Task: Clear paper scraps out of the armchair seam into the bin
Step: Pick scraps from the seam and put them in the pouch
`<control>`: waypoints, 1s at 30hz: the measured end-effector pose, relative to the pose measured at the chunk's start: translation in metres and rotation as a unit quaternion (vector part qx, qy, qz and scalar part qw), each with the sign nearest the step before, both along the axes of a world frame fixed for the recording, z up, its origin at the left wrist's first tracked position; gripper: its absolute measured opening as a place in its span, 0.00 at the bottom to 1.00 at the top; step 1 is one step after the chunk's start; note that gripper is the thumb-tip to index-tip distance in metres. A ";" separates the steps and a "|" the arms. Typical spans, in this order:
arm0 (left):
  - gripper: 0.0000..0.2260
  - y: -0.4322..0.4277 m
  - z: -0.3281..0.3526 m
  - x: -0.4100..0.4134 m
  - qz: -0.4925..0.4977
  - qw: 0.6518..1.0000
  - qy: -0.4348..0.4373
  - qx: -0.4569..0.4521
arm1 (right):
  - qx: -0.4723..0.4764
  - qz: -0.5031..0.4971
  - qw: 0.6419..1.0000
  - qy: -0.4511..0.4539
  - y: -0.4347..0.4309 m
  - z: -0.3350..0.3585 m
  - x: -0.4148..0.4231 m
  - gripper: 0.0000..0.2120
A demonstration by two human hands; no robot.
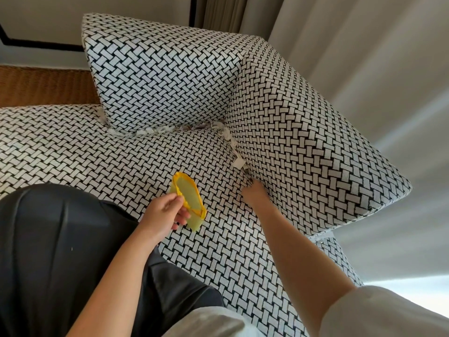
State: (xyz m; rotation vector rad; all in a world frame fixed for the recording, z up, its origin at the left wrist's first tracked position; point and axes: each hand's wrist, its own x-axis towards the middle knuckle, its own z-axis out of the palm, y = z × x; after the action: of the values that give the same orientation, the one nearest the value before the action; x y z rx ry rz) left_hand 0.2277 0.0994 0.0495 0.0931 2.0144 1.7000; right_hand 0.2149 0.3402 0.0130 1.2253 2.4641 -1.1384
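Note:
White paper scraps [155,130] line the armchair [291,132] seam under the back cushion, and more scraps [238,163] sit along the seam by the right armrest. My left hand [162,211] grips the rim of a small yellow bin [189,200] tilted over the seat. My right hand [255,192] reaches into the armrest seam just below the scraps; its fingertips are buried between seat and armrest, so I cannot see whether they pinch anything.
The armchair has black-and-white woven fabric: a back cushion [160,69] at the rear and a seat [73,147] spreading left. My dark-clad knee [58,239] rests on the seat's front left. Pale curtains [379,57] hang to the right.

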 end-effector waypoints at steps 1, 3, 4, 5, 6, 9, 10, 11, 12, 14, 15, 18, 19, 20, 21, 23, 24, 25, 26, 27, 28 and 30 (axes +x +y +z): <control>0.11 0.000 0.000 0.000 -0.002 1.000 0.001 0.001 | -0.016 -0.008 1.000 -0.020 0.001 0.004 -0.003 0.11; 0.11 0.000 -0.001 -0.001 -0.006 1.000 0.001 0.006 | -0.052 -0.038 0.997 -0.047 0.001 0.010 -0.008 0.09; 0.11 0.000 -0.001 -0.001 -0.005 1.000 0.001 0.009 | -0.068 -0.052 0.995 -0.054 0.002 0.011 -0.010 0.08; 0.11 0.000 -0.001 -0.001 -0.005 1.000 0.000 0.010 | -0.081 -0.059 0.993 -0.056 0.005 0.008 -0.011 0.07; 0.11 0.000 -0.001 -0.001 -0.004 1.000 0.000 0.009 | -0.082 -0.066 0.993 -0.061 0.005 0.005 -0.011 0.07; 0.11 0.001 0.000 -0.001 -0.003 1.000 -0.005 0.011 | -0.054 -0.063 0.994 -0.073 0.001 0.007 -0.010 0.07; 0.11 0.002 0.000 -0.001 -0.001 1.000 -0.009 0.016 | -0.051 -0.058 0.995 -0.067 0.002 0.008 -0.008 0.05; 0.11 0.003 0.000 -0.001 0.001 1.000 -0.013 0.020 | -0.045 -0.041 0.996 -0.067 0.004 0.010 -0.009 0.03; 0.11 0.003 0.000 -0.001 0.004 1.000 -0.015 0.025 | -0.049 -0.031 0.996 -0.065 0.002 0.016 -0.010 0.02; 0.11 0.004 0.001 -0.001 0.006 0.999 -0.022 0.036 | -0.067 -0.068 0.990 -0.104 0.002 0.023 -0.009 0.09; 0.11 0.004 0.002 -0.001 0.007 0.999 -0.026 0.041 | -0.090 -0.051 0.990 -0.098 0.005 0.026 -0.007 0.10; 0.11 0.003 0.004 0.001 0.004 0.999 -0.024 0.037 | -0.068 -0.018 0.996 -0.059 0.005 0.024 -0.003 0.08; 0.11 0.002 0.004 0.001 0.002 0.999 -0.018 0.030 | -0.041 -0.017 0.999 -0.029 0.003 0.021 -0.002 0.05; 0.11 0.002 0.004 0.001 0.000 1.000 -0.012 0.024 | -0.015 -0.029 0.999 -0.001 0.002 0.014 0.000 0.09; 0.11 0.001 0.003 0.002 -0.002 1.000 -0.008 0.019 | 0.013 -0.041 0.999 0.015 -0.003 0.010 0.002 0.12; 0.11 -0.001 0.002 0.002 -0.005 1.000 -0.002 0.013 | 0.076 -0.051 0.995 0.041 -0.012 0.002 0.007 0.14; 0.12 -0.001 0.002 0.002 -0.007 1.000 0.002 0.011 | 0.113 -0.048 0.991 0.050 -0.016 -0.002 0.010 0.14; 0.12 -0.001 0.003 0.002 -0.009 1.000 0.004 0.008 | 0.149 -0.035 0.987 0.056 -0.021 -0.006 0.013 0.13; 0.11 -0.001 0.003 0.002 -0.008 1.000 0.006 0.005 | 0.177 -0.024 0.982 0.065 -0.024 -0.011 0.017 0.12; 0.11 -0.001 0.004 0.002 -0.006 1.000 0.008 0.002 | 0.196 -0.018 0.977 0.082 -0.026 -0.015 0.020 0.11; 0.11 -0.001 0.004 0.002 -0.002 1.000 0.008 -0.002 | 0.204 -0.014 0.974 0.100 -0.027 -0.016 0.023 0.10; 0.11 -0.001 0.004 0.002 0.000 1.000 0.009 -0.005 | 0.162 -0.025 0.976 0.144 -0.030 -0.016 0.028 0.11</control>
State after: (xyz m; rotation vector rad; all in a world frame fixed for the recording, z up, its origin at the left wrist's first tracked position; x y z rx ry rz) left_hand 0.2298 0.0988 0.0535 0.1049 2.0364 1.6954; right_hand 0.2432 0.3104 -0.0027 1.2854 2.9471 -1.0164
